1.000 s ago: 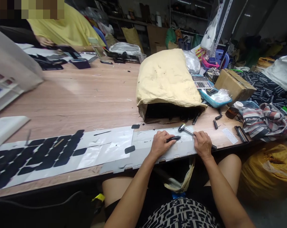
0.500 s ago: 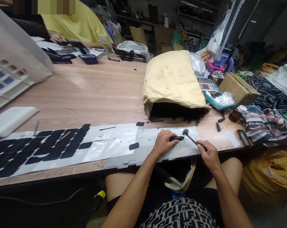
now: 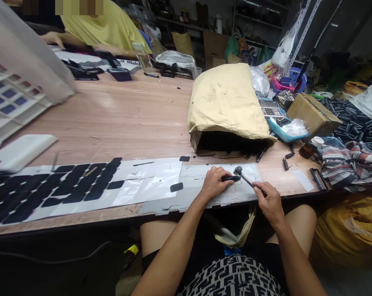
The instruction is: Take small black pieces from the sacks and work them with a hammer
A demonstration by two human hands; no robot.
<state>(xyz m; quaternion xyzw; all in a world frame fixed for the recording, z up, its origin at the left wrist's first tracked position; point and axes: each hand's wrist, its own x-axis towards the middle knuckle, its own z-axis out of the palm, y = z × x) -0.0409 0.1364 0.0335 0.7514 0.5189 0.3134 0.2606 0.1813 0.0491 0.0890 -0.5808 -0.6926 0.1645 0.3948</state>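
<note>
My left hand (image 3: 215,181) rests on the grey sheet (image 3: 192,195) at the table's front edge, its fingers closed around a slim black part (image 3: 232,178) that points right. In my right hand (image 3: 268,201) is a small hammer (image 3: 246,179), gripped near the end of its thin shaft. The hammer's rounded dark head is just above and beside the tip of the black part; I cannot tell whether they touch. To the left, a white sheet (image 3: 149,185) carries rows of black rounded pads (image 3: 93,181).
A yellow sack (image 3: 224,98) with a dark open mouth stands beyond my hands. Rightward are a calculator (image 3: 270,108), a cardboard box (image 3: 313,114), a brown bottle (image 3: 307,150) and a striped cloth (image 3: 349,168). A white basket (image 3: 16,111) is at far left. Across the table sits a person in yellow (image 3: 102,28).
The hammer head has shifted slightly left and up, closer to the black part. The view has swung a little to the left. Across the table, the other person's hand has moved.
</note>
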